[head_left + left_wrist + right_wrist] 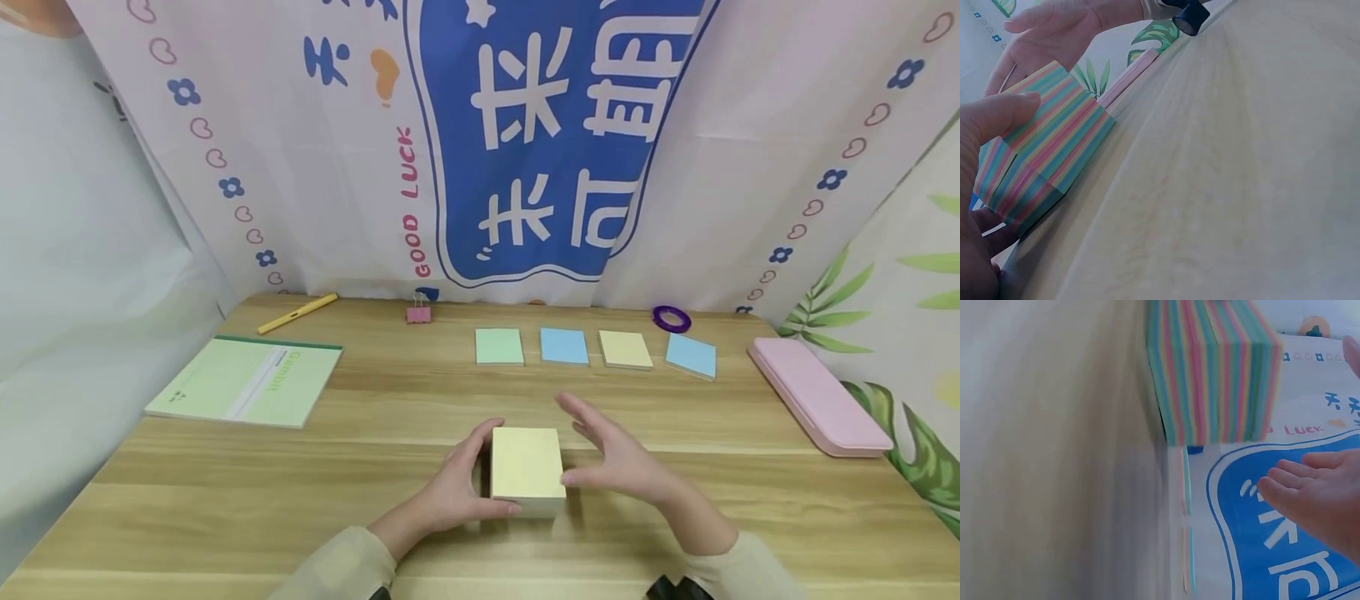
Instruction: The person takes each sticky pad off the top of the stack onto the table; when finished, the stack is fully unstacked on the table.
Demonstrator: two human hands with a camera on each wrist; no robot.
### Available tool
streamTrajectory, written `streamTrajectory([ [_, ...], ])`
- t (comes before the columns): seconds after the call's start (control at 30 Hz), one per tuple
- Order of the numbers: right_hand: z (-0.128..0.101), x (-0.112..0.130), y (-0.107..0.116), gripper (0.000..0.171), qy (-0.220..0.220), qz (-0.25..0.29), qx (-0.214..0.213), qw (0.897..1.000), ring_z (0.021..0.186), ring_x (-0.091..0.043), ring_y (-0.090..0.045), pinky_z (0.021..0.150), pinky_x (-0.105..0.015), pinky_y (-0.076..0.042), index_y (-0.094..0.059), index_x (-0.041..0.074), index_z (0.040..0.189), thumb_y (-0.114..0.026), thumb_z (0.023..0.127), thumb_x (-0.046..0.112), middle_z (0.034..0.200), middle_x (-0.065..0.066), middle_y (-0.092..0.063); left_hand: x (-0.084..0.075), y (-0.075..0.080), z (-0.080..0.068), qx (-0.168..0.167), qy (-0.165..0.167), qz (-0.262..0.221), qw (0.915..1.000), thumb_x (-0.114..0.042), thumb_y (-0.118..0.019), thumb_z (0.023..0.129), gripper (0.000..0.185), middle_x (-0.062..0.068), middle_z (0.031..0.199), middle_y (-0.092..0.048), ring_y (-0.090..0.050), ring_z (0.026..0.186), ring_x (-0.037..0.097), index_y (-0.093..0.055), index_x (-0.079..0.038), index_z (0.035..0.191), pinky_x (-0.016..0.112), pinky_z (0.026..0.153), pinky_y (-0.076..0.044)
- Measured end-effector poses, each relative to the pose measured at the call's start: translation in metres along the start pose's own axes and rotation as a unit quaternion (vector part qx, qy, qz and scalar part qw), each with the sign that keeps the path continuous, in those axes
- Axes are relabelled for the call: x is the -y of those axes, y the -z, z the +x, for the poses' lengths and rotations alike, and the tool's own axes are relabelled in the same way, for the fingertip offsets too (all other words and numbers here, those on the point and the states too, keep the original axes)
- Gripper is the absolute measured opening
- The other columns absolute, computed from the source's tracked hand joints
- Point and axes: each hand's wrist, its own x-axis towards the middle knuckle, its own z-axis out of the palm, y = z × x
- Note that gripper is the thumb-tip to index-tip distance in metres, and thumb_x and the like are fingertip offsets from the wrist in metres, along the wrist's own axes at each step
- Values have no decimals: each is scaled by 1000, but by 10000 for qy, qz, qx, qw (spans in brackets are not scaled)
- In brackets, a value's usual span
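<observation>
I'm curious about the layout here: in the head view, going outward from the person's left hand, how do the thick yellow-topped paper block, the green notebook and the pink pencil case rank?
1. Thick yellow-topped paper block, gripped by the left hand.
2. Green notebook, far left.
3. Pink pencil case, far right.

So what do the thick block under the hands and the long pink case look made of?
Block: seemingly a paper note stack, matte yellow top, thin multicoloured sheet edges striping its sides. Left hand grips it. Pink case: probably plastic, smooth and faintly glossy; can't be sure.
</observation>
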Motion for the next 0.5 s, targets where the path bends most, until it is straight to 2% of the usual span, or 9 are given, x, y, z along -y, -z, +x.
streamTrajectory([
  [0.2, 2, -5, -13, 90, -132, 169, 347, 9992, 125, -28, -15, 96, -44, -16, -12, 2, 137, -71, 70, 13, 140, -16, -13, -1, 0, 1, 41, -26, -17, 10000, -37, -78, 57, 94, -5, 114, -45, -40, 104, 14, -25, -18, 132, 44, 90, -27],
  [0.37, 2, -10, -21, 92, -299, -316, 313, 9986, 125, -28, -15, 95, -49, -17, -15, 5, 137, -73, 68, 25, 139, -14, -16, -1, 0, 1, 44, -33, 18, 10000, -38, -77, 57, 94, -6, 113, -45, -41, 103, 13, -25, -17, 132, 44, 89, -28],
  [0.5, 2, -15, -26, 95, -444, -853, 170, 9952, 123, -30, -18, 92, -54, -18, -18, 8, 137, -73, 65, 37, 138, -14, -20, -1, 1, 0, 58, -45, 25, 10000, -38, -77, 58, 92, -7, 113, -45, -41, 103, 13, -25, -21, 132, 43, 89, -28],
])
